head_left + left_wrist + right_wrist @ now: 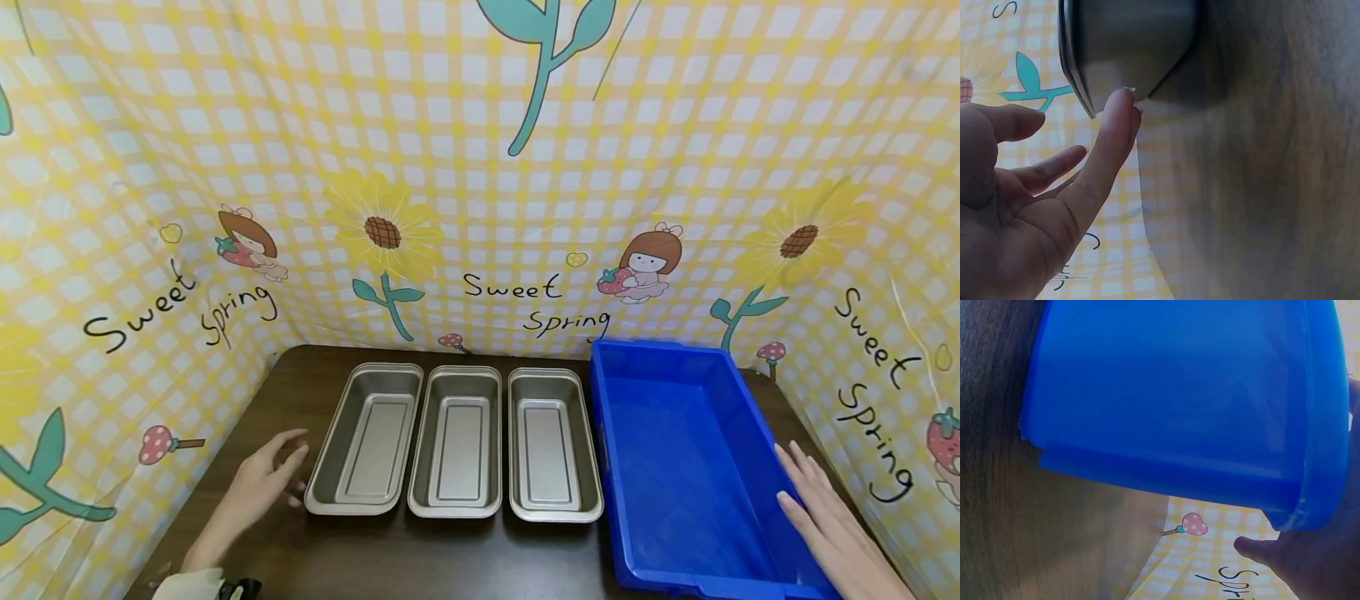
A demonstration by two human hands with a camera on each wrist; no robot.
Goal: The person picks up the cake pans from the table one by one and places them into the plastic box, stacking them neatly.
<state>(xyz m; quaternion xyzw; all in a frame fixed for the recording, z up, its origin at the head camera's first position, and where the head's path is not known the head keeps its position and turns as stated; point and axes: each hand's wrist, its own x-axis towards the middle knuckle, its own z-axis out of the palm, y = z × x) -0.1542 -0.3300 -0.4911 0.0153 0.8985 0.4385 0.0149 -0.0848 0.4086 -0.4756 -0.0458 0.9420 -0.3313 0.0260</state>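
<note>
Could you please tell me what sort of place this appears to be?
Probably a staged tabletop workspace: patterned cloth hangs on three sides of a dark table, where three metallic pans and a blue bin stand.

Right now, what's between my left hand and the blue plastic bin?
In the head view, three metal loaf pans stand side by side on the table between your left hand and the blue plastic bin.

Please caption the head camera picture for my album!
Left hand beside three metal pans, right hand beside a blue bin.
</note>
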